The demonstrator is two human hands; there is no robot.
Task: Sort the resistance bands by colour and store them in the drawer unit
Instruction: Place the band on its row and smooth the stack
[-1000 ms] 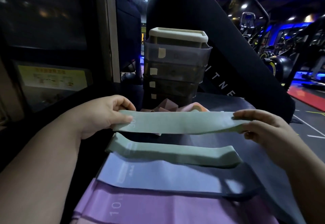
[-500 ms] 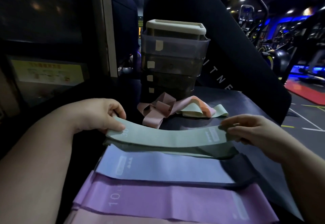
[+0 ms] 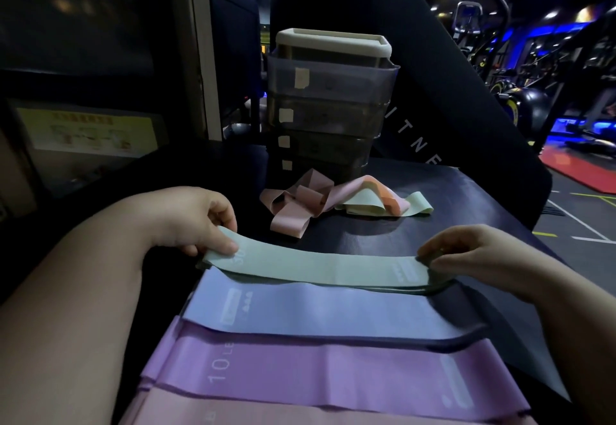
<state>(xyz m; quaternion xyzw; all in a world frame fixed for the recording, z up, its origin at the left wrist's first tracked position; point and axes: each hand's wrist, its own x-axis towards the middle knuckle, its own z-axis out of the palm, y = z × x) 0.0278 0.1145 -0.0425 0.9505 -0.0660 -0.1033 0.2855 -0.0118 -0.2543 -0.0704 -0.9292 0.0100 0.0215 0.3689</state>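
Nearest, below both grips, a pink band [image 3: 300, 414] lies flat at the frame's bottom edge. A purple band [image 3: 333, 374] marked "10" overlaps it, and a lavender-blue band [image 3: 316, 314] overlaps that.

Just past these, the green band [image 3: 316, 264] stretches between the grips. The left grip [image 3: 200, 221] pinches its left end with thumb and fingers, and the right grip [image 3: 466, 251] pinches its right end. It lies on a second green band whose darker edge [image 3: 416, 289] shows beneath.

Beyond the grips, on the dark table [image 3: 450, 211], a tangled pile of pink, orange and green bands [image 3: 316, 201] lies in front of the drawer unit [image 3: 330, 108], between it and the grips. The unit's stacked drawers are closed, each with a pale label. A black padded backrest [image 3: 450, 91] rises behind.
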